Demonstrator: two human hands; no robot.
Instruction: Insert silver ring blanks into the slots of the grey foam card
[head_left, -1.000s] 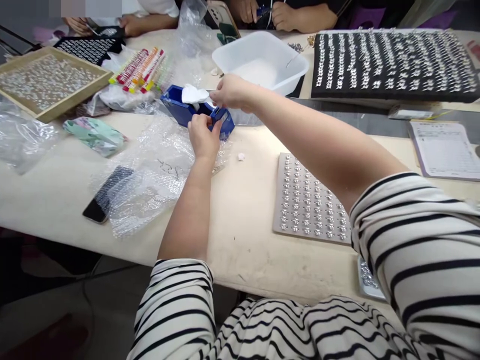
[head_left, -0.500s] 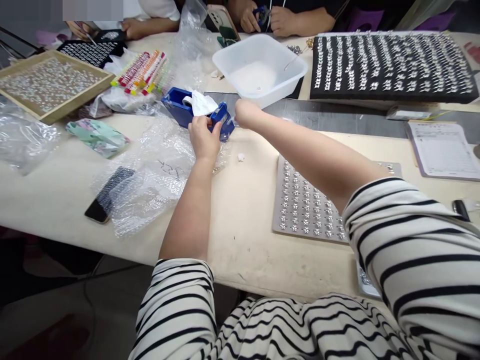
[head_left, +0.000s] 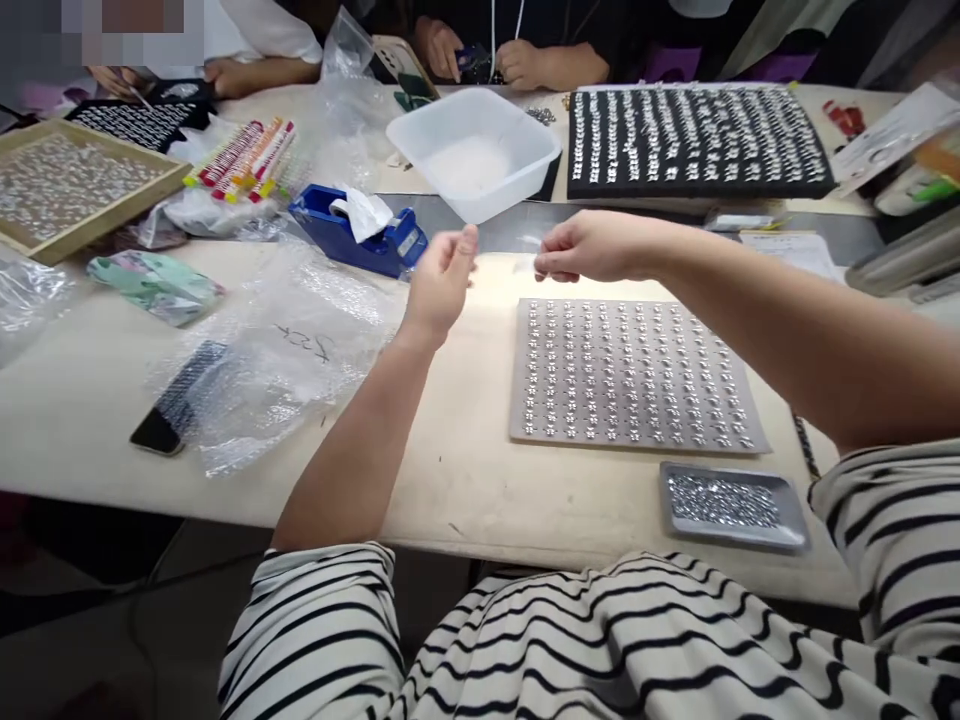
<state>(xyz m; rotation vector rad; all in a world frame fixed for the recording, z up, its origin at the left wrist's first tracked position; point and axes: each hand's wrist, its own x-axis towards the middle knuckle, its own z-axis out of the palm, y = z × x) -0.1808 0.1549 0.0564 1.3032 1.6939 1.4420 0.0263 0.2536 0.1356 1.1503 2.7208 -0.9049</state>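
Observation:
My right hand point(head_left: 577, 248) is closed in a pinch on a short piece of clear tape point(head_left: 528, 262), which sticks out to the left of the fingertips. My left hand point(head_left: 444, 280) is raised over the table, fingers curled and thumb pressed to them; whatever it may hold is hidden. Just left of it stands a blue tape dispenser point(head_left: 375, 250) with a white roll. Below my right hand lies a grey card point(head_left: 645, 440) with rows of small silver flower-shaped pieces.
A tray of silver bits point(head_left: 724, 500) sits near the front edge. Behind are a translucent plastic bin point(head_left: 480, 165) and a black board of silver pieces point(head_left: 697, 140). Bubble wrap point(head_left: 277, 370) partly covers a phone point(head_left: 161, 420) at left. Two other people work across the table.
Both hands have left the tape dispenser; my right hand has moved right with the tape, my left slightly right. The small white scrap on the table no longer shows. The view has shifted right.

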